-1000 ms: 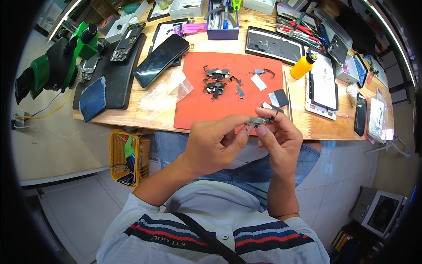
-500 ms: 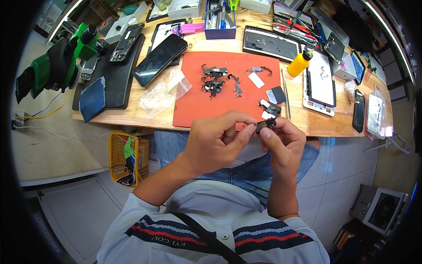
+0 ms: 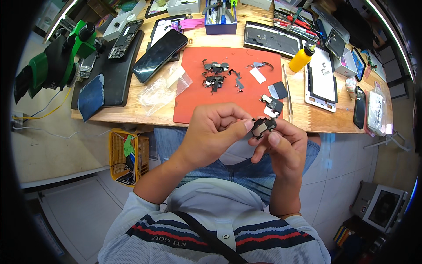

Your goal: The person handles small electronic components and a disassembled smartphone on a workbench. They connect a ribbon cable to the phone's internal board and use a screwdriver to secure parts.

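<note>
Between my two hands, just off the near edge of the red mat (image 3: 204,108), is a small black and silver phone speaker module (image 3: 263,126). My right hand (image 3: 285,147) pinches its right side between thumb and fingers. The thumb and forefinger of my left hand (image 3: 215,132) close on its left end. Similar black modules (image 3: 214,82) lie on the mat, along with thin flex cable pieces (image 3: 236,81) and a white card (image 3: 258,75). Close beyond my right hand rest another black and white module (image 3: 271,105) and a dark pad (image 3: 278,90).
Tweezers (image 3: 288,94) lie by the mat's right edge, near a yellow bottle (image 3: 300,59). Left of the mat are a black phone (image 3: 160,56) and clear plastic bags (image 3: 158,94). A green microscope (image 3: 57,61) stands far left. A yellow basket (image 3: 143,156) sits below the table.
The speaker module has been turned so its silver face now shows. My right fingers have shifted around it, and the view has tilted slightly.
</note>
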Tool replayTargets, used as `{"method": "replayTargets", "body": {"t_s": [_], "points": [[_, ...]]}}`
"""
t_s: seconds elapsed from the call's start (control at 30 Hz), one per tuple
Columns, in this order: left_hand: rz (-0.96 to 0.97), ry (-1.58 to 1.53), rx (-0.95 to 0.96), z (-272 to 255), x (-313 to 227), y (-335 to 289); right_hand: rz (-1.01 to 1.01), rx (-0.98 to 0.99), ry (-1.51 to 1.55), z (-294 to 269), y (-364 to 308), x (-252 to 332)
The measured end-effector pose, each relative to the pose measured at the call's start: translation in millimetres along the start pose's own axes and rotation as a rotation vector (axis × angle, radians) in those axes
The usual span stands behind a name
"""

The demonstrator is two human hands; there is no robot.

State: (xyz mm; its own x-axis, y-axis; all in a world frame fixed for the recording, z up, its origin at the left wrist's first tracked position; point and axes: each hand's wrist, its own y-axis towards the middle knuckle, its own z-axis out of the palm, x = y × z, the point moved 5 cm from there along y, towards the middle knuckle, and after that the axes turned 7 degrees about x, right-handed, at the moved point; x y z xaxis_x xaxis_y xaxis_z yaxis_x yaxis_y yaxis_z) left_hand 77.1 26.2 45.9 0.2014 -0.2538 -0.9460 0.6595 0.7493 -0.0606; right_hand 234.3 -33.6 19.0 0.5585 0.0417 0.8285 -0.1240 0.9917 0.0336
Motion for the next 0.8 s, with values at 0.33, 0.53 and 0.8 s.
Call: {"method": "replayTargets", "body": {"t_s": [0.33,0.53,0.8], "points": [[0.241,0.477,-0.009,7.9,-15.6,-13.5,-0.032,-0.048,0.025,-2.9,1.4,-2.8],[0.183,0.330,-0.085,-3.5,-9.1,-3.7,0.028,-0.022,-0.016,1.0,-1.2,-1.7],[0.040,0.000,-0.008,-6.9,11.2,9.9,0.086,-0.050,-0.168,4.1,-5.2,-1.7]]}}
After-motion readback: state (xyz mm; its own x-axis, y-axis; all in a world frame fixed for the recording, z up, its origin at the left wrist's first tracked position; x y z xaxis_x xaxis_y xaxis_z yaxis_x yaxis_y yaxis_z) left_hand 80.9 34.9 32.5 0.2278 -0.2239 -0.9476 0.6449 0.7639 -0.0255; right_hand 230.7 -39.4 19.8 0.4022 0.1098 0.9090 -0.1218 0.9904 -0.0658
